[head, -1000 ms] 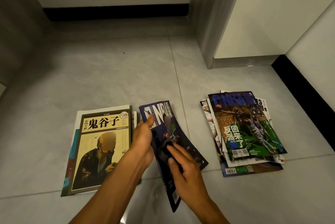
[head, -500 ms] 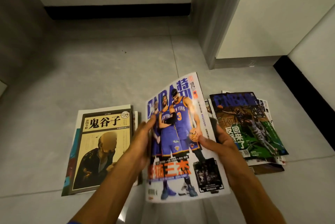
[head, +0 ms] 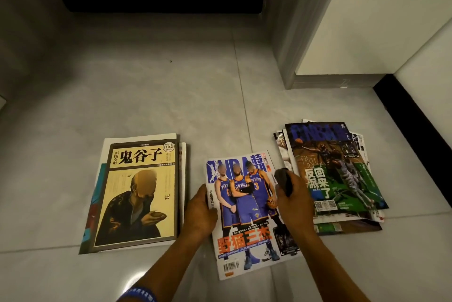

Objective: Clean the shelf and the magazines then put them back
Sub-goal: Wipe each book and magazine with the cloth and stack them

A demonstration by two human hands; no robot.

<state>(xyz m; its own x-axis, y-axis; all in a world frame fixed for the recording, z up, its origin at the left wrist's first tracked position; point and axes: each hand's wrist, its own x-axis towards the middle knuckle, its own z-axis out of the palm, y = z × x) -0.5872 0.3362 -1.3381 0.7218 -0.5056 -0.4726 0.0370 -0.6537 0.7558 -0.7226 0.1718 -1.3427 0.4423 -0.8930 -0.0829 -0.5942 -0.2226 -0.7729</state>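
There is only the one view, from a camera worn on the person's head, tipped steeply forward and down at the grey tiled floor (head: 146,96) right in front of them, so no second view shares any of the scene. It faces into a corner where a black skirting strip (head: 161,3) runs along the far wall at the top of the frame, and the wide lens bows the wall edges outward. It sits close: both forearms enter from the bottom edge, and the left hand (head: 201,213) and right hand (head: 293,201) fill the lower middle over a magazine (head: 247,218).
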